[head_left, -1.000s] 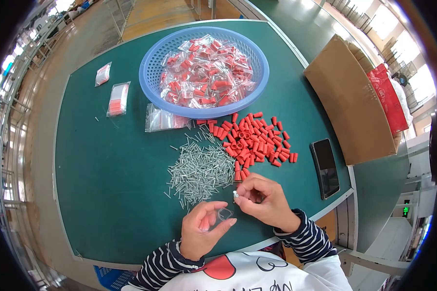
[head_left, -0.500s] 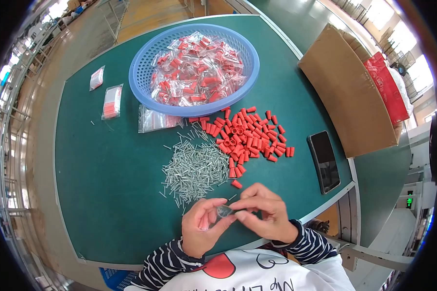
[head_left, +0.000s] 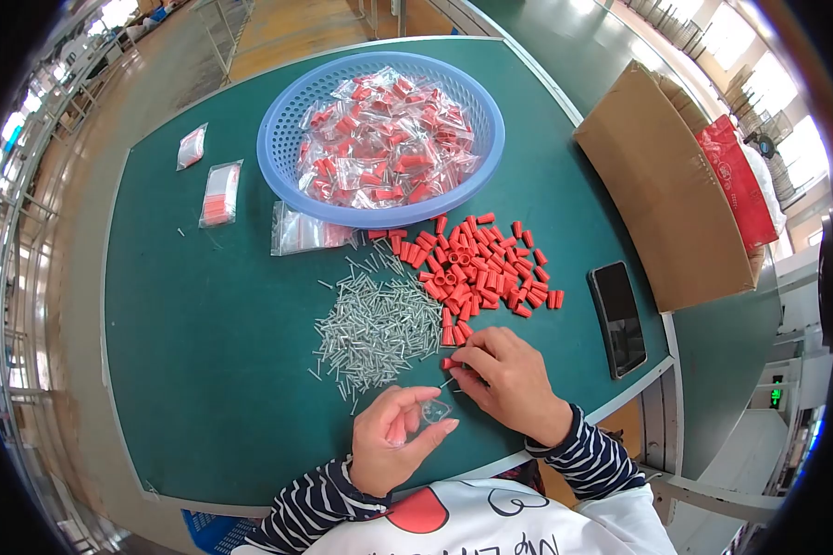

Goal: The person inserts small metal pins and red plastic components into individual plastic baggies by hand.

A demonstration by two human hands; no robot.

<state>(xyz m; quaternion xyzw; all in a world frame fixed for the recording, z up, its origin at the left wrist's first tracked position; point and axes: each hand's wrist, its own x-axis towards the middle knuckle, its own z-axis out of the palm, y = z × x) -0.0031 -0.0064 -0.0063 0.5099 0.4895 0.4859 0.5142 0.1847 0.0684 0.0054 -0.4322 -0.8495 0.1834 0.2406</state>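
My left hand (head_left: 393, 435) pinches a small clear plastic bag (head_left: 435, 411) between thumb and fingers near the table's front edge. Over to the right, the fingertips of my right hand (head_left: 509, 379) close on a red tapered plastic cap (head_left: 449, 363) lying apart from the main pile. A loose screw lies just under those fingertips. Beyond the hands are a heap of silver screws (head_left: 375, 328) and, beside it, a pile of hollow red caps (head_left: 477, 268).
A blue perforated basket (head_left: 273, 176) holds many filled bags. Flat zip bags (head_left: 305, 231) lie below it, and packs of bags (head_left: 220, 196) sit at left. A phone (head_left: 618, 319) rests at right, near a cardboard box (head_left: 662, 190) on the adjoining surface.
My right hand has left the clear bag and moved up to the single red cap. My left hand keeps the bag, its opening now uncovered. The view has shifted slightly.
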